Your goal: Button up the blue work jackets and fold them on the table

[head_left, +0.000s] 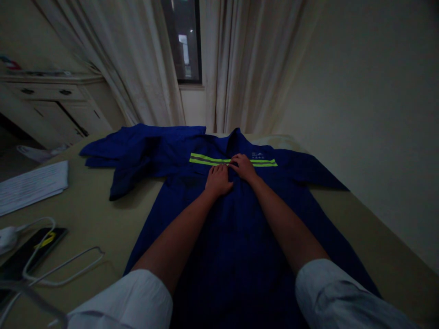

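Note:
A dark blue work jacket lies spread front side up on the table, with a collar at the far end. A yellow-green reflective stripe crosses its chest, and a small pale print shows above the stripe on the right. My left hand rests on the front just below the stripe, fingers laid forward on the cloth and thumb apart. Close beside it, my right hand pinches the front edge at the stripe between thumb and fingers. Whether a button sits there is too small and dark to tell.
More blue cloth lies bunched at the far left of the table. Folded printed paper, a dark flat device and a white cable lie at left. A wall borders the right side, curtains the back.

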